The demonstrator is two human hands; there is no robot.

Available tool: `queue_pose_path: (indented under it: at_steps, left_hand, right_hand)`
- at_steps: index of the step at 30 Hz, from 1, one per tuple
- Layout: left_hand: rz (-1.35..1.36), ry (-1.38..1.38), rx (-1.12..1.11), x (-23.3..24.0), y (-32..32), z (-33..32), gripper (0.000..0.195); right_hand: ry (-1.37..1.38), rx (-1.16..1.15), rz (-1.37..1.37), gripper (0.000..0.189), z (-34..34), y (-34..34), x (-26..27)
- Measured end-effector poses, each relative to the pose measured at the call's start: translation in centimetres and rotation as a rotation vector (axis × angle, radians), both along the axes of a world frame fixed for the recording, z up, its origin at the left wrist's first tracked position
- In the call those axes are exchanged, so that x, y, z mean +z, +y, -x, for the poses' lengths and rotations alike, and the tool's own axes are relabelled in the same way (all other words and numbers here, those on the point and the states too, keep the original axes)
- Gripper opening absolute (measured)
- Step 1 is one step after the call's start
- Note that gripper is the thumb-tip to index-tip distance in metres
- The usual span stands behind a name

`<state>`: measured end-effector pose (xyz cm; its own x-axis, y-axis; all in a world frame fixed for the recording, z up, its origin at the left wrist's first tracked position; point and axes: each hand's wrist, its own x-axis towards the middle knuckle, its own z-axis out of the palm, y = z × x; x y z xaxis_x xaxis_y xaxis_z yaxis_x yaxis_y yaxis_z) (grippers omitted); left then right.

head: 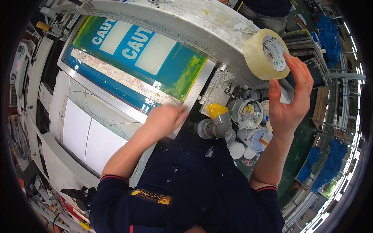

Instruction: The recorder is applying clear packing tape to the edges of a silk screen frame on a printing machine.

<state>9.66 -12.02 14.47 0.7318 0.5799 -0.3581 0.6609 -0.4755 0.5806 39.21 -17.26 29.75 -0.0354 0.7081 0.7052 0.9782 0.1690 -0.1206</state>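
Note:
My right hand [287, 107] has its thumb and fingertips at the lower right rim of a roll of clear packing tape [253, 55], apparently pinching it. The roll's printed cardboard core faces up and to the right. Blurred by motion, my left hand [164, 121] is curled over the near right corner of an aluminium screen-printing frame [193, 87]. Whether its fingers hold anything is hidden. Across the blue-green mesh [113, 62] run pale stencil letters and blocks. An ink-stained pale strip [128, 78] lies lengthwise along the mesh.
A metal beam [186, 23] with a scale borders the frame's far side. White sheets [96, 137] lie on the near bed. To the right are a yellow-taped grey pipe elbow [221, 123] and a waste-filled bucket [246, 113]. Another person [268, 13] stands beyond the beam.

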Motion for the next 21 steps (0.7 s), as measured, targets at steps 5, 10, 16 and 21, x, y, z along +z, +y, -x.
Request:
queue_pose_path:
  at_steps: [5, 10, 16, 21]
  left_hand:
    - [-0.68, -0.972, 0.31, 6.2, 7.6, -8.1, 0.051]
    - [-0.417, -0.949, 0.156, 8.9, 10.9, -12.4, 0.022]
    - [-0.034, -0.986, 0.1, 12.0, 8.3, -3.6, 0.022]
    - [0.098, -0.708, -0.12, 11.5, 10.0, 9.1, 0.018]
  right_hand:
    - [0.041, -0.009, 0.27, 0.05, -0.2, 1.3, 0.5]
    - [0.132, -0.038, 0.427, 0.051, -0.6, 2.6, 0.0]
    - [0.589, 0.258, 0.483, 0.085, 3.3, -1.7, -0.3]
    - [1.452, 0.532, 1.338, 0.124, 7.9, -5.3, -4.0]
